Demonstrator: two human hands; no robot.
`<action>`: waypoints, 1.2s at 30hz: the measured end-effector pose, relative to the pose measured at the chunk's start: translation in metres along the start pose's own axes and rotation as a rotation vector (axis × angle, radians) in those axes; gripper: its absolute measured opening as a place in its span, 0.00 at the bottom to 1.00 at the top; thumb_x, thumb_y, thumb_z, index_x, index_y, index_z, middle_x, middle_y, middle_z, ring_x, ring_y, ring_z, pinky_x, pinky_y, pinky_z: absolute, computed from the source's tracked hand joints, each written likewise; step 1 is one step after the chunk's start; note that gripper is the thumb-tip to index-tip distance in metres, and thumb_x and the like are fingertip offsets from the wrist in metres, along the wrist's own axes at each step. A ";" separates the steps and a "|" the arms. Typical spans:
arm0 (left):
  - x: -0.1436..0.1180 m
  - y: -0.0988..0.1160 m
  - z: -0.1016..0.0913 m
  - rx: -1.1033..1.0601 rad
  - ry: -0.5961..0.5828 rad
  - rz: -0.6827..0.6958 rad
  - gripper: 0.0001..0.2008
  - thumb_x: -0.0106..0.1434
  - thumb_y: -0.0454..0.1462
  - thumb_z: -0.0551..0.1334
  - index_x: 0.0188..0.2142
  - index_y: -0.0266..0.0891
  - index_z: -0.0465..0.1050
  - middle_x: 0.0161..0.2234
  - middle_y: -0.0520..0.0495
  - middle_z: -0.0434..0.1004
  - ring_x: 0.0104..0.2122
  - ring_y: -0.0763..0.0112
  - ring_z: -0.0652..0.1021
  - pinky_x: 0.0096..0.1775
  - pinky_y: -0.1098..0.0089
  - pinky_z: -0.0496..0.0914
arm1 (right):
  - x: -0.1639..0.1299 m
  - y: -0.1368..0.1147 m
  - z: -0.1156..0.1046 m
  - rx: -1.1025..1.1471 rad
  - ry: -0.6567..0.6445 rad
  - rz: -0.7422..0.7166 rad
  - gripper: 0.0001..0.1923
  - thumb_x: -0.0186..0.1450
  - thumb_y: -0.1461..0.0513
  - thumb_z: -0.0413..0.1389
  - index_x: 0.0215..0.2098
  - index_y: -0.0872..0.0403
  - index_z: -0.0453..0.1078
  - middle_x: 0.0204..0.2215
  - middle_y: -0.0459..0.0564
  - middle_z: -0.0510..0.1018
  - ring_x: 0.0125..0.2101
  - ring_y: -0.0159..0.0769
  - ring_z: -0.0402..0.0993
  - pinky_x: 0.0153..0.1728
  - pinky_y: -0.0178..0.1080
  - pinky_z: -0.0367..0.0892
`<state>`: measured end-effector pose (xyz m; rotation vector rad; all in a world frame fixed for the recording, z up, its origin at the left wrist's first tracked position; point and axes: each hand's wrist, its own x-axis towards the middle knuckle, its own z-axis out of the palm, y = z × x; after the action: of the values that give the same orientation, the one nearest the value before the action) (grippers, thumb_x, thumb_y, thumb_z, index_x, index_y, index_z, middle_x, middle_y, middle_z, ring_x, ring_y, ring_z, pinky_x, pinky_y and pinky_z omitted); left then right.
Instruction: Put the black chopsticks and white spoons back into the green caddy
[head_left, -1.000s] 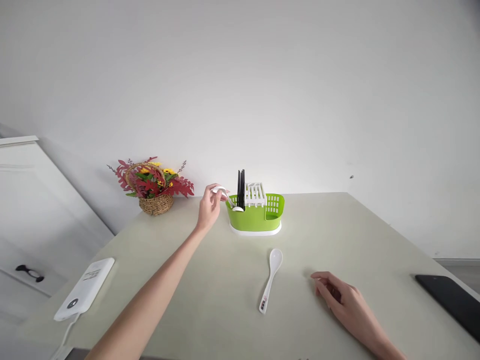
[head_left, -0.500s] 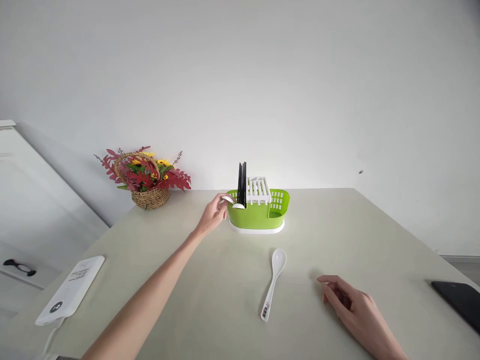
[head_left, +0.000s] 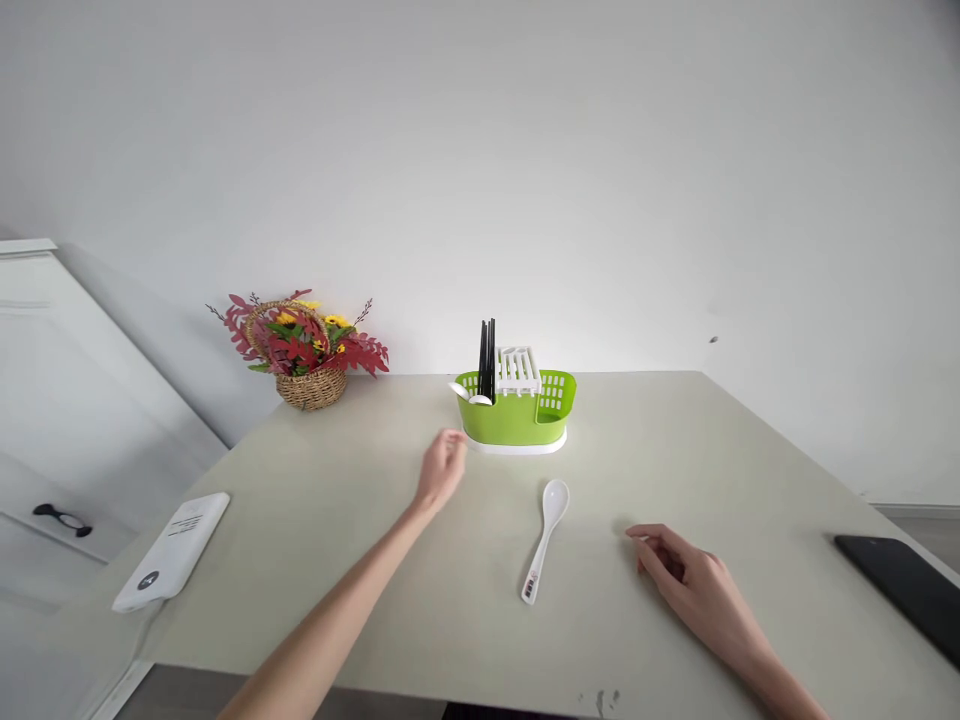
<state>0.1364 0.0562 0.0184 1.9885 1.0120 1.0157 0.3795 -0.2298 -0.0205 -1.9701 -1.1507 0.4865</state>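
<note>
Two bare hands of mine are out over the wide pale table [head_left: 750,470]. Behind my empty, loose left hand [head_left: 442,468] stands the green plastic cutlery basket [head_left: 517,420], which keeps black chopsticks [head_left: 487,358] upright. My empty right hand [head_left: 694,590] rests flat beside the small white plastic spoon [head_left: 545,535], which lies apart on the table.

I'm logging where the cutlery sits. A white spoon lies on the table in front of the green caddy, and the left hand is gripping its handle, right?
Not quite. The white spoon does lie on the table in front of the green caddy, but the head view shows the left hand empty and apart from it, hovering left of the spoon's bowl.
</note>
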 end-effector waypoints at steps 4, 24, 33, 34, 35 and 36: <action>-0.038 0.038 0.043 0.300 -0.327 0.097 0.22 0.67 0.56 0.58 0.48 0.42 0.69 0.42 0.44 0.80 0.34 0.62 0.80 0.39 0.64 0.72 | 0.000 -0.002 -0.001 0.006 0.005 -0.016 0.22 0.69 0.43 0.49 0.44 0.47 0.75 0.26 0.45 0.79 0.25 0.36 0.72 0.31 0.36 0.68; -0.049 0.163 0.024 0.320 -0.416 0.521 0.21 0.75 0.42 0.54 0.64 0.38 0.58 0.47 0.37 0.78 0.38 0.60 0.81 0.42 0.62 0.75 | -0.001 0.008 0.003 0.020 0.015 -0.074 0.22 0.69 0.44 0.48 0.45 0.49 0.74 0.26 0.45 0.78 0.26 0.37 0.71 0.32 0.37 0.67; 0.070 0.159 -0.075 -0.101 0.179 0.602 0.19 0.74 0.44 0.58 0.61 0.43 0.58 0.42 0.48 0.76 0.37 0.71 0.81 0.43 0.69 0.75 | -0.003 0.012 0.005 0.003 0.004 -0.008 0.22 0.69 0.43 0.49 0.45 0.46 0.74 0.27 0.44 0.78 0.26 0.36 0.71 0.32 0.35 0.67; 0.083 0.149 -0.080 -0.091 0.211 0.586 0.19 0.74 0.43 0.58 0.60 0.42 0.58 0.41 0.48 0.76 0.37 0.71 0.81 0.42 0.69 0.75 | -0.003 0.013 0.005 0.000 0.004 -0.003 0.22 0.69 0.42 0.49 0.45 0.46 0.74 0.27 0.43 0.78 0.26 0.35 0.71 0.32 0.35 0.67; 0.095 0.138 -0.083 -0.076 0.229 0.569 0.18 0.74 0.43 0.58 0.59 0.42 0.58 0.41 0.48 0.75 0.37 0.70 0.81 0.42 0.68 0.75 | -0.003 0.013 0.006 -0.004 0.003 0.001 0.22 0.68 0.42 0.49 0.45 0.46 0.74 0.27 0.43 0.78 0.26 0.35 0.71 0.32 0.35 0.67; 0.106 0.126 -0.085 -0.053 0.227 0.552 0.18 0.74 0.43 0.58 0.59 0.42 0.58 0.40 0.48 0.76 0.38 0.69 0.81 0.43 0.68 0.75 | -0.003 0.013 0.006 -0.009 0.002 0.006 0.22 0.68 0.42 0.49 0.45 0.46 0.74 0.27 0.43 0.78 0.26 0.35 0.70 0.32 0.35 0.68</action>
<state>0.1472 0.1056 0.1967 2.1945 0.5364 1.5711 0.3813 -0.2332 -0.0346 -1.9820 -1.1476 0.4829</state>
